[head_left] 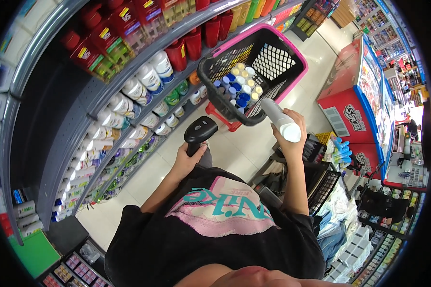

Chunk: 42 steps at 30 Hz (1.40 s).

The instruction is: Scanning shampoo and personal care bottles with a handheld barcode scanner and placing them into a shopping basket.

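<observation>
My left hand (191,158) is closed around the handle of a black barcode scanner (200,129), its head pointing up and away from me. In my right hand (292,129) is a white bottle (276,115), gripped round its body and tilted, one round end toward me. Just beyond both hands stands a black shopping basket (217,105) with a pink rim. Several small bottles (239,86) with white, cream and blue caps stand packed together in it. The bottle in my right hand is close to the basket's near right corner.
Shelves (88,91) of shampoo and lotion bottles run along the left. Right of the basket stands a red chest freezer (349,95) with a blue edge. Black crates (321,186) and clear plastic bags (337,215) lie near my right arm. Pale tiled floor (153,167) shows between.
</observation>
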### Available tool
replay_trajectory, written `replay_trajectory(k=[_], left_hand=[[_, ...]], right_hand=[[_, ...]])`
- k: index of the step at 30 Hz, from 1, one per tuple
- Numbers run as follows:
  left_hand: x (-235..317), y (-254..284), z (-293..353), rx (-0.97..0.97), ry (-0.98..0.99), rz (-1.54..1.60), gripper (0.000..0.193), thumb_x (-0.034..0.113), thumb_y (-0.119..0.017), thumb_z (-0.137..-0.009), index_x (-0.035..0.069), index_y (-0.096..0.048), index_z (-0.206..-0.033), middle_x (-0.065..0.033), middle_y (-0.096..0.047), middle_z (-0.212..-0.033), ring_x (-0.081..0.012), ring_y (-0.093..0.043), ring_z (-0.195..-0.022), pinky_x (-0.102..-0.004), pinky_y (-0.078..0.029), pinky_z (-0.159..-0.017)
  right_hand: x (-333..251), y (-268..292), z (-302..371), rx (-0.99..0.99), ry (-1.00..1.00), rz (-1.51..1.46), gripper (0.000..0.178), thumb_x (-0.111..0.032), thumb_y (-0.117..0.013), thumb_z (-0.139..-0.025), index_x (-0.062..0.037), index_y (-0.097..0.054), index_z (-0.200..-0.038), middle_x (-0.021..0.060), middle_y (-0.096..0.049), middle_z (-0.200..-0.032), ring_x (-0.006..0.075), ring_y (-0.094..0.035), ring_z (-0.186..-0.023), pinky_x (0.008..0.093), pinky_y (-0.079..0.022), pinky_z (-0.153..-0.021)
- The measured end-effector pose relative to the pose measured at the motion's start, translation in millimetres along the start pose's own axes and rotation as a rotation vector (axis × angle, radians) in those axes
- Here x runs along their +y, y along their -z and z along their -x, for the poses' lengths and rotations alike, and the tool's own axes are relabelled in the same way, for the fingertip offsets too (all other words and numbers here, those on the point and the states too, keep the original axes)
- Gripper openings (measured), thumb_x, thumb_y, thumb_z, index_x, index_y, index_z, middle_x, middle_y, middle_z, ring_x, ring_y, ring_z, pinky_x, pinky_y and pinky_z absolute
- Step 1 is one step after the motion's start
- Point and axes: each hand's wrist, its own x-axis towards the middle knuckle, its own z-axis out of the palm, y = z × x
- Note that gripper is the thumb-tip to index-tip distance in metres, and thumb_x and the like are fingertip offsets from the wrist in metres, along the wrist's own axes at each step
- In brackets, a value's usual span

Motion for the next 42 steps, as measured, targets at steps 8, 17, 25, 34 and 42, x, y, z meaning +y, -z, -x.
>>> replay_trajectory(k=[8,17,25,34,42], left_hand=[[18,-2,-93,-0.042,-0.047,-0.067,0.023,0.018,-0.07,-0.093,0.002,-0.065,-0.108,0.0013,-0.062,-0.082,-0.0068,-0.055,-0.07,-0.0238,-0.044,-0.064],[23,-9,-128,0.038,0.003,-0.054,0.023,0.017,-0.07,-0.093,0.002,-0.065,-0.109,0.0011,-0.062,-0.083,-0.0062,-0.054,-0.068,-0.0232,-0.043,-0.061],[28,-48,-139,0.288,0.055,0.007,0.018,0.012,-0.069,-0.094,0.003,-0.065,-0.109,0.0027,-0.059,-0.074,-0.0034,-0.05,-0.059,-0.0206,-0.038,-0.052],[18,-132,-139,0.571,0.148,0.055,0.018,0.011,-0.064,-0.096,0.002,-0.06,-0.112,0.0026,-0.054,-0.07,-0.0039,-0.047,-0.058,-0.0212,-0.037,-0.054],[13,-185,-124,0.779,0.338,0.0,0.019,0.015,-0.064,-0.096,0.004,-0.059,-0.111,0.0038,-0.047,-0.062,-0.0069,-0.044,-0.056,-0.0271,-0.047,-0.068]], right_hand=[[81,-44,-63,0.053,-0.332,-0.138,0.045,-0.007,-0.083,-0.074,-0.0026,-0.063,-0.113,0.0089,-0.063,-0.111,0.0197,-0.064,-0.1,0.0336,-0.052,-0.086],[191,-96,-134,-0.102,-0.722,-0.369,0.047,-0.01,-0.081,-0.081,0.0055,-0.054,-0.117,0.0121,-0.066,-0.102,0.0146,-0.067,-0.084,0.0263,-0.057,-0.068],[303,-176,-198,-0.146,-0.814,-0.468,0.048,-0.02,-0.081,-0.078,0.0035,-0.061,-0.115,0.0129,-0.07,-0.097,0.0164,-0.07,-0.07,0.0263,-0.059,-0.058],[402,-270,-226,-0.496,-0.596,-0.019,0.053,-0.035,-0.082,-0.07,-0.0034,-0.071,-0.111,0.0159,-0.073,-0.103,0.0283,-0.071,-0.099,0.039,-0.054,-0.087],[454,-335,-197,-0.607,-0.681,0.093,0.06,-0.046,-0.083,-0.066,-0.0118,-0.07,-0.114,0.0165,-0.072,-0.108,0.0335,-0.068,-0.103,0.0437,-0.053,-0.089]])
